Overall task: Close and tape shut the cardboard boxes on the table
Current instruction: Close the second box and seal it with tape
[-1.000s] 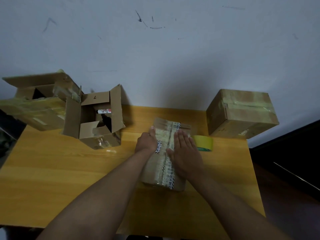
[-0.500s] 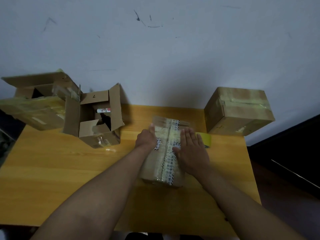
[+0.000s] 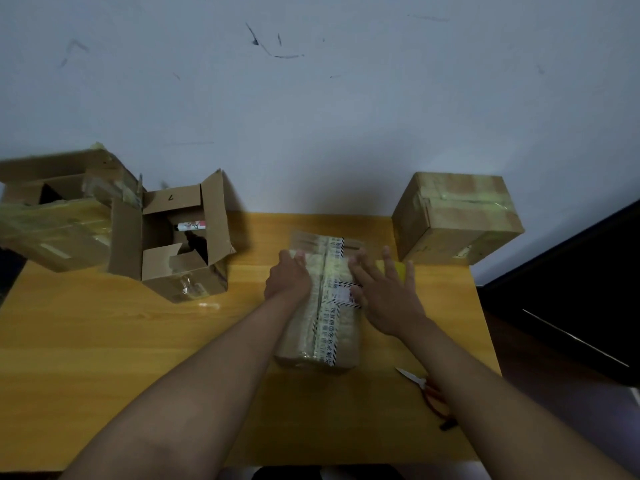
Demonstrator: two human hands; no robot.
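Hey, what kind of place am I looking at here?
Probably a makeshift packing spot in a plain room: a wooden table against a scuffed wall, cardboard boxes, yellow tape and scissors.

Setting: plain room used as an improvised packing station. Evidence: scuffed, marked grey-white wall (image 3: 311, 98); bare wooden table (image 3: 104, 341) set against it; 4 cardboard boxes; scissors (image 3: 424, 388) lying on the tabletop.

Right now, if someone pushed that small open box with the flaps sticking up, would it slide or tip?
The open box probably slides: it sits flat on the smooth wooden table. Its raised flaps would likely bend if pushed. Weight is hard to judge; something lies inside.
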